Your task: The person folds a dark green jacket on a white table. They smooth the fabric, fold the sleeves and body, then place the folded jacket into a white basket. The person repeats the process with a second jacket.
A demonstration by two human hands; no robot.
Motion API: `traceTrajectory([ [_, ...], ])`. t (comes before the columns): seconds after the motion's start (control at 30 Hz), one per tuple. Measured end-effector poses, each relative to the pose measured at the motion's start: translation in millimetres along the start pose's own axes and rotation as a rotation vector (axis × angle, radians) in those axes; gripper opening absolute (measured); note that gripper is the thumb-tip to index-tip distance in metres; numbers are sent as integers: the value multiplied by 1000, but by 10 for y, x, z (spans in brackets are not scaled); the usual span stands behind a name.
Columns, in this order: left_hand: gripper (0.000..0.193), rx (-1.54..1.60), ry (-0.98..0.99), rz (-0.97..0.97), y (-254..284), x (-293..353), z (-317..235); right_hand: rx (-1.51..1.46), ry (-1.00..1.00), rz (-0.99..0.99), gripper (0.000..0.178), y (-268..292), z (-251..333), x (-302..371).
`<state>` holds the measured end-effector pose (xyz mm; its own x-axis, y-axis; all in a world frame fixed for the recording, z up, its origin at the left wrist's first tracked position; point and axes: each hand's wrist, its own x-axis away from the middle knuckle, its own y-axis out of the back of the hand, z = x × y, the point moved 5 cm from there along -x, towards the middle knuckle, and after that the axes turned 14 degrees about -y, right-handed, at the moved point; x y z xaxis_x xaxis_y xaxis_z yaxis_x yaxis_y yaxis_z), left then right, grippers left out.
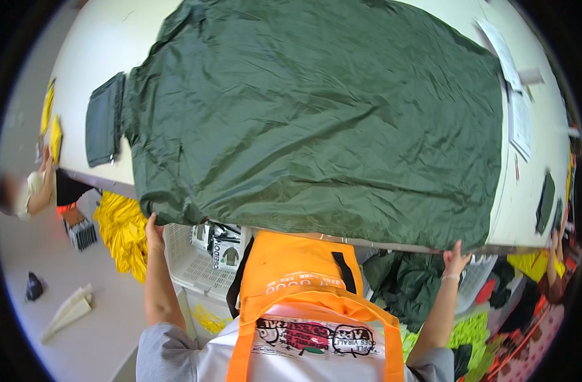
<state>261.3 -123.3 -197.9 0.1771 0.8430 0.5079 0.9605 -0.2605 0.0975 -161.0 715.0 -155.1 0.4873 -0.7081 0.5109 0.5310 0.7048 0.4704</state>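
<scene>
A large dark green garment (316, 127) of thin, creased cloth lies spread across the white table (526, 210). Its near edge hangs slightly over the table's front. My left hand (153, 230) is closed on the near left corner, fingers partly hidden by the cloth. At the near right, my right hand (455, 260) pinches the hem close to the other corner. Just left of the garment lies a folded dark green cloth pouch (105, 121).
Below the table's edge stand a white plastic basket (195, 267) with printed packets and a heap of dark green cloth (409, 286). Yellow cloth (122, 229) hangs at left. Papers (519, 121) lie at right. A co-worker's hand (47, 159) is at the far left; another person's arm (554, 258) is at right.
</scene>
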Motion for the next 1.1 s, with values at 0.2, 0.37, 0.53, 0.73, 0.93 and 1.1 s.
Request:
traceTrajectory([
  [0.2,42,-63,-188,-42,115,295,-861,204,140,225,30,463,547,-392],
  [0.37,30,43,-454,158,-878,-35,-2391,172,426,395,26,-371,2239,-815],
  [0.53,57,74,-600,176,-2427,-928,-3257,172,595,254,36,-1979,3485,-1552],
  [0.73,53,-812,-1143,-15,-1787,-1486,-2159,823,1194,443,45,-3313,2454,369],
  [0.93,41,-755,-865,131,-1615,-1459,-1605,1204,1386,396,63,-3217,1188,1247],
  [1.1,18,-424,-714,355,-1266,-1515,-1576,1226,1311,355,65,-2919,919,1299],
])
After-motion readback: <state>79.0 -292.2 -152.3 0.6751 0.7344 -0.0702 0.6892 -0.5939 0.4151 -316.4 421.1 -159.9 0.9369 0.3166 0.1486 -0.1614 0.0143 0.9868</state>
